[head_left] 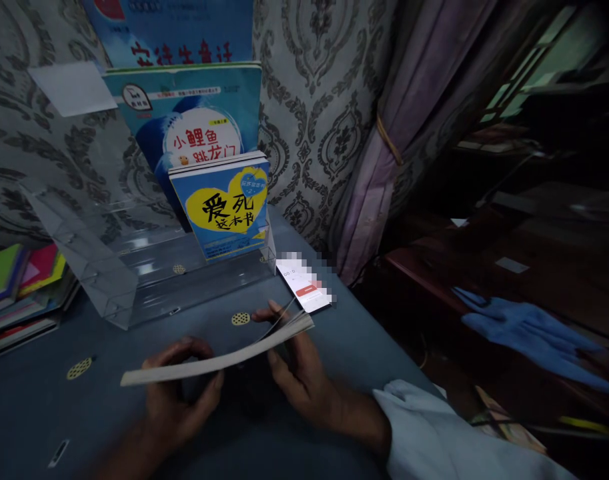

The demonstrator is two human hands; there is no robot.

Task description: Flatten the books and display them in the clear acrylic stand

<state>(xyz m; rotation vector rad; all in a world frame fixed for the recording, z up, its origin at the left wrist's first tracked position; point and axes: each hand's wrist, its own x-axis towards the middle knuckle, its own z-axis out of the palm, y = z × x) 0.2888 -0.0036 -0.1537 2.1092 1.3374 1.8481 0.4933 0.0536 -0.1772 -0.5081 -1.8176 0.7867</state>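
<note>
Between my two hands is a thin paperback book, seen edge-on above the table and bowed slightly along its length. My left hand is closed round its left part, fingers behind and thumb in front. Toward the other end, my right hand grips it, with a few leaves lifting loose near its fingers. The covers cannot be made out from this angle. Behind the hands stands a clear acrylic book rack, holding a small blue and yellow book in front of a taller blue book.
A lit phone lies right of the rack. Stacked colourful books sit at the far left. The blue-grey table ends in an edge on the right, beyond which a blue cloth or glove lies. A tied purple curtain hangs behind.
</note>
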